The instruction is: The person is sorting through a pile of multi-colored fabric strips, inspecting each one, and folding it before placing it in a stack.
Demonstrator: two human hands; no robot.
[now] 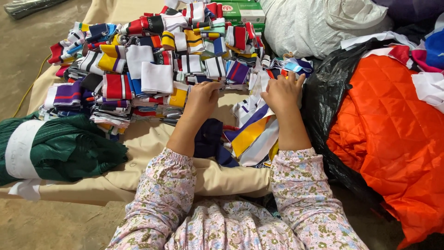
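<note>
- The loose striped bands (253, 132) lie in a heap on the tan cloth (152, 143), right under both forearms.
- Right hand (283, 94), fingers spread flat, presses on the heap's far end.
- Left hand (202, 98), fingers curled, touches the stacked bands (138, 69) at their near edge; whether it grips one cannot be told.

An orange quilted cloth (393, 134) lies beside a green fabric roll (69, 146).

bare tan cloth (148, 143) open near left, striped cuff stacks (152, 60) ahead, black bag (323, 102) right
</note>
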